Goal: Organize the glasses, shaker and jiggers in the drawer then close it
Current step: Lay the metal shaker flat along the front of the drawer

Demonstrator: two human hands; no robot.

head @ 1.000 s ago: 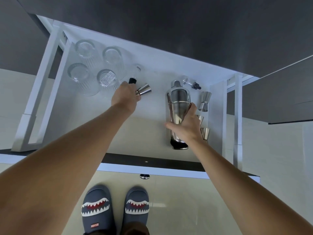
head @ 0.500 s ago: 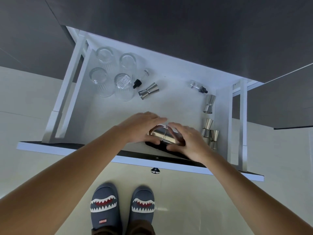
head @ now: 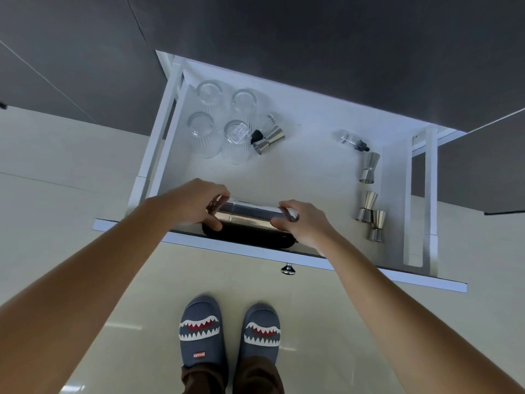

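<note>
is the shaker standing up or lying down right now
Lying down. The shaker lies on its side along the front edge of the open drawer, with the left hand and right hand gripping its two ends.

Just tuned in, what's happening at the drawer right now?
A person has both hands on the shaker, which lies on its side along the front of the open drawer: left hand at one end, right hand at the other. Four glasses stand grouped at the back left. One jigger lies beside them, three jiggers along the right.
</note>
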